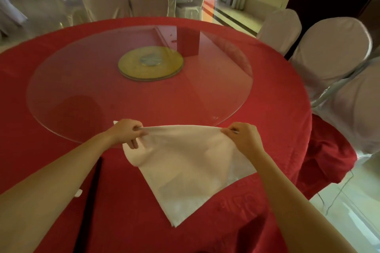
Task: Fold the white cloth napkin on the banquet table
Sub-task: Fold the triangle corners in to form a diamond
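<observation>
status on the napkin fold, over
Left hand and right hand each pinching the napkin top edge. Triangle shape, point toward person. Black stick lies left, clear.

napkin: on the table, between my hands
glass disc: behind the napkin
stick: left, maybe chopsticks
chairs: right

Materials, banquet bench

Napkin: white woven cloth, matt, soft. Bench cover: red textured fabric, faint woven pattern. Turntable: clear glossy glass on a brass-toned metal hub. Chair covers: pale, slightly sheened cloth.
</observation>
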